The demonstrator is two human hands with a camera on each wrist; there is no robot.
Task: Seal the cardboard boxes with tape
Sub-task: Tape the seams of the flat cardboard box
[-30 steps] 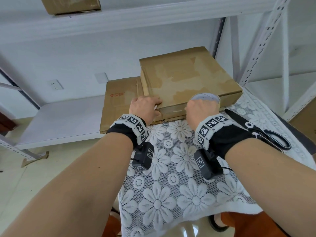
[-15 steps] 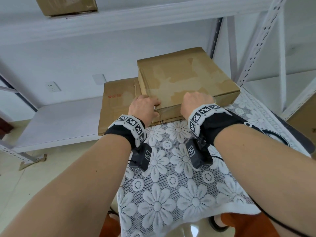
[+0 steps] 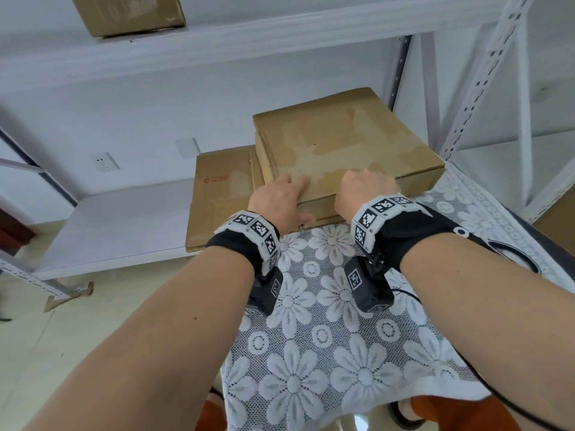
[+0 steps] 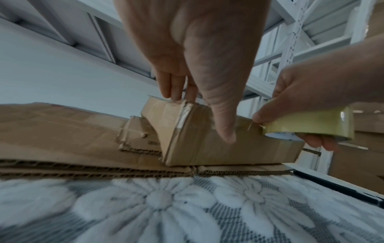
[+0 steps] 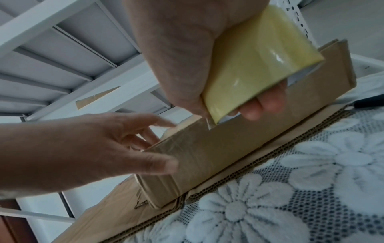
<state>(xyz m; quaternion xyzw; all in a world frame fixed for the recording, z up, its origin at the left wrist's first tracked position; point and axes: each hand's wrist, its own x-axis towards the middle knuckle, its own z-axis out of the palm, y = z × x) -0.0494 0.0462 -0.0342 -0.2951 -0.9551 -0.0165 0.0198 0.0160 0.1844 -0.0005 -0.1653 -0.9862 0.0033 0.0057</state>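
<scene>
A flat cardboard box [image 3: 342, 144] lies on a flattened sheet of cardboard [image 3: 217, 200] at the table's far edge. My left hand [image 3: 280, 197] lies on its near left corner. Its straight fingers [image 4: 172, 92] reach over the top edge and its thumb [image 4: 225, 131] presses the front side. My right hand [image 3: 364, 191] grips a yellowish tape roll [image 5: 255, 69] against the box's front side [image 5: 239, 144], a little right of the left hand. A strip of clear tape [image 5: 187, 148] runs along that side from the roll to the corner. The roll [image 4: 311, 125] is hidden in the head view.
The table wears a white lace cloth with flowers [image 3: 311, 353]. Black scissors [image 3: 516, 256] lie on it at the right, partly under my right forearm. White metal shelving [image 3: 466, 119] stands behind and to the right, with another box [image 3: 130, 14] on the upper shelf.
My right hand has turned the roll down against the box's front side, so the head view no longer shows it. My left fingers have stretched out over the box top.
</scene>
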